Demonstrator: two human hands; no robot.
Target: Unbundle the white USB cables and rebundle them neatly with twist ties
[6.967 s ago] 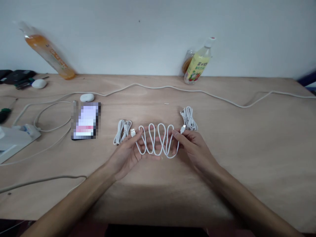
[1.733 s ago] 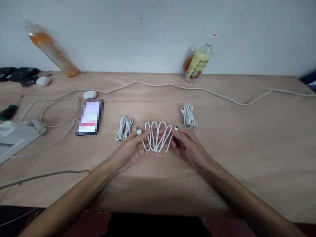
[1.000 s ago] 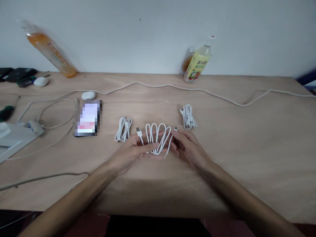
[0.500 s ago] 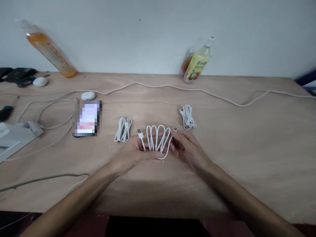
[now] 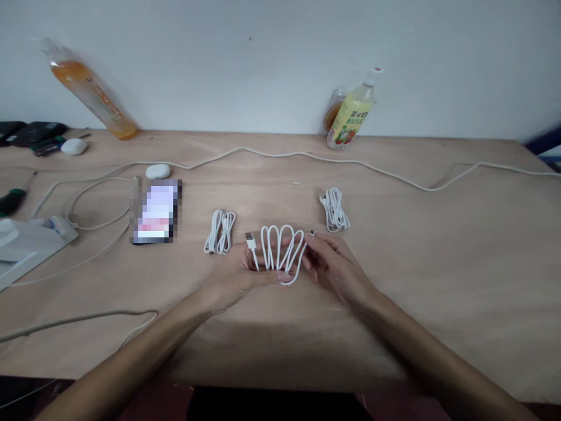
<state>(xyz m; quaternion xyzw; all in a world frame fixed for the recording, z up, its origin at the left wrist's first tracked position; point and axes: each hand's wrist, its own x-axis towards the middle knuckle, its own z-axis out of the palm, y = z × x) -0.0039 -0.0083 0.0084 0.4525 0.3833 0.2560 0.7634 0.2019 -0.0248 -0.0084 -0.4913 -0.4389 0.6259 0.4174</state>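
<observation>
A white USB cable, folded into several side-by-side loops, is held between both hands above the table. My left hand is closed on the loops, its thumb across their lower ends; the USB-A plug sticks up beside it. My right hand pinches the cable's other end, where a small metal connector shows past the thumb tip. Beyond my left hand lies a bundled white cable. Another bundled white cable rests beyond my right hand.
A phone and a white earbud case lie to the left. An orange drink bottle and a yellow-labelled bottle lean against the wall. A long white cord crosses the wooden table.
Both hands keep nearly the same pose and hold on the looped cable. The whole view has shifted very slightly; nothing else has visibly moved.
</observation>
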